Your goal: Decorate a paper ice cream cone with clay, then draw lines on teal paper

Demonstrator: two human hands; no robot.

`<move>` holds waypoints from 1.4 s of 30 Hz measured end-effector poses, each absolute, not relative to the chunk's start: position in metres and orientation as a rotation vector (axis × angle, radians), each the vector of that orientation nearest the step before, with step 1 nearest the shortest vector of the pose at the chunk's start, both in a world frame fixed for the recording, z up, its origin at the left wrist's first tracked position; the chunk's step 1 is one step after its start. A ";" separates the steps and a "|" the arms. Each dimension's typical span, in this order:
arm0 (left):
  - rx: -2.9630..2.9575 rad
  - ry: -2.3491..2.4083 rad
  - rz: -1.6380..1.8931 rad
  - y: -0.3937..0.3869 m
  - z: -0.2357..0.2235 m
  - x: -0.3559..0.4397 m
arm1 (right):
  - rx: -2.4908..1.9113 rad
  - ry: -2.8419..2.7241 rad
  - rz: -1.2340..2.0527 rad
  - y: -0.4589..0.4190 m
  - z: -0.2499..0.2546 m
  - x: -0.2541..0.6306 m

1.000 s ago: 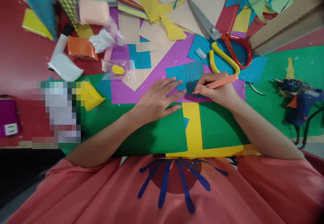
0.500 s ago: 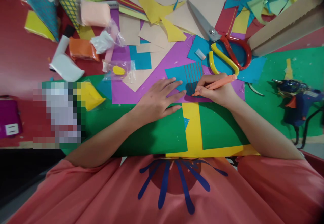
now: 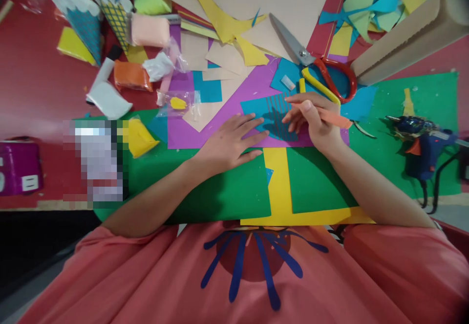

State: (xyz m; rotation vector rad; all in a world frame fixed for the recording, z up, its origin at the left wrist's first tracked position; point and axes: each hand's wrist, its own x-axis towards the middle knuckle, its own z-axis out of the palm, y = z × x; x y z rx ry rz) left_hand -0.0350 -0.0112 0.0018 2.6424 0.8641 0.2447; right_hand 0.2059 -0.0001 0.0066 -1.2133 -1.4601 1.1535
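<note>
My right hand grips an orange marker between thumb and fingers, its tip pointing up and left near the top of a blue paper piece. Several dark parallel lines run down the right part of that blue piece. Flat on its lower left edge lies my left hand, fingers spread, holding no object. Under the blue piece is a purple sheet. Just beyond my right hand rest large scissors with one red and one yellow handle.
A glue gun lies at the right on a green sheet. Decorated paper cones and wrapped clay packs crowd the upper left. Paper scraps and a cardboard roll are at the upper right. A purple case sits far left.
My right hand has moved up and slightly right, bringing the marker tip from the bottom of the lines to near their top. My left hand stays in place; the view has shifted slightly.
</note>
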 end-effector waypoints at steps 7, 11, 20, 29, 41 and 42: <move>2.593 0.909 0.255 -0.004 0.001 -0.038 | -1.097 -1.884 0.786 -0.001 0.002 0.207; 2.580 0.999 0.295 -0.001 0.003 -0.041 | -1.030 -2.008 0.645 -0.003 0.002 0.206; 2.653 0.967 0.254 -0.007 0.000 -0.038 | -1.033 -1.871 1.128 -0.022 0.010 0.197; 2.842 0.687 0.214 -0.010 0.005 -0.037 | -1.132 -1.723 1.032 -0.011 0.007 0.203; 2.715 0.885 0.227 -0.006 0.004 -0.037 | -1.178 -1.693 0.971 -0.011 0.010 0.212; 2.734 0.839 0.233 -0.006 0.003 -0.038 | -1.153 -1.630 1.014 -0.009 0.010 0.212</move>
